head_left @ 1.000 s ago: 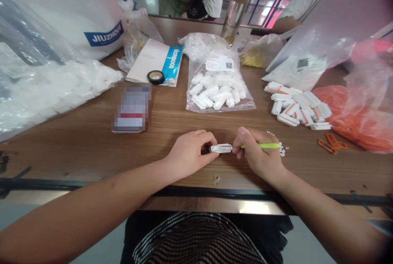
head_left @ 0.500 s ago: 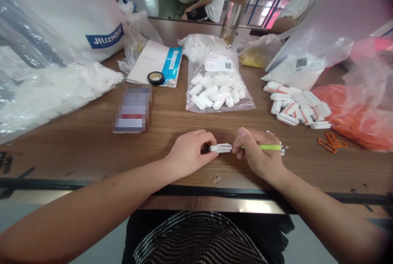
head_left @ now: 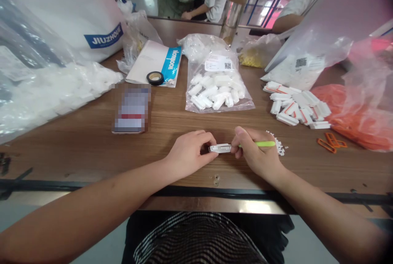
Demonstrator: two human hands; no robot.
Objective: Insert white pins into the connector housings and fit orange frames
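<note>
Between the thumb and fingers of my left hand is the left end of a small white plastic connector housing with rows of tiny holes. My right hand is closed around a tool with a lime-green handle. Its thin dark tip is largely covered by my fingertips, which are at the connector's right end. Whether the tip touches the connector I cannot tell. A scatter of tiny white pieces lies just right of my right hand.
A clear bag of white housings lies ahead; a pile of white housings with orange strips is at right, near orange clips. On the left are a phone, black tape on a notebook, and large bags.
The green handle has shifted slightly left along with my right fingers, uncovering more of the tiny white pieces. My left hand and the connector hold their place.
</note>
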